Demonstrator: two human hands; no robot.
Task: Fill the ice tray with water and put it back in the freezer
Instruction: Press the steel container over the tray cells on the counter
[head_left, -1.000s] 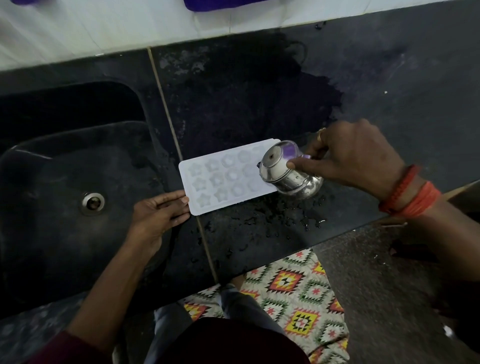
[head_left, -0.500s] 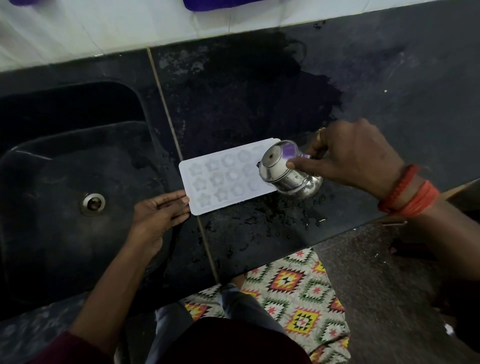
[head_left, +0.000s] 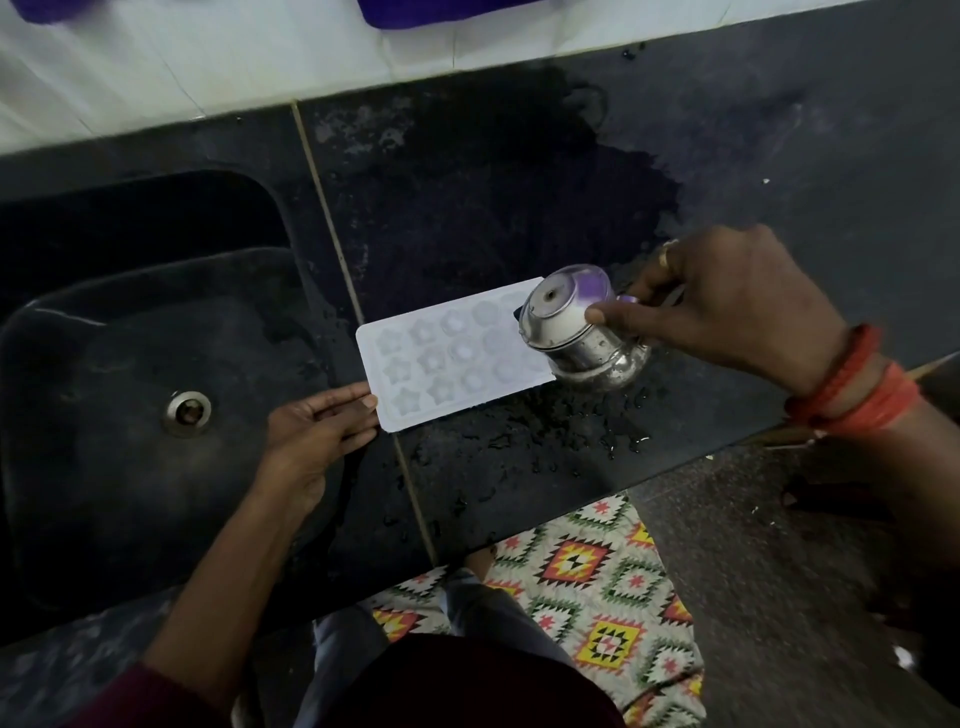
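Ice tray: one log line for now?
phase: fill | right hand: tilts steel pot over ice tray | left hand: touches its end | counter: wet

1. the left forearm (head_left: 218, 561) rises from the lower left, bare below a dark red sleeve (head_left: 140, 696).
2. the left hand (head_left: 319, 434) lies low, fingers straight and together, tips touching the near left corner of the ice tray (head_left: 441, 358); the thumb possibly rests on its edge.
3. the right forearm (head_left: 930, 457) enters from the right, red threads (head_left: 852, 384) round the wrist.
4. the right hand (head_left: 727, 306) curls round a tilted steel pot (head_left: 576, 338), thumb pressed across its side, a ring (head_left: 665, 255) on one finger.
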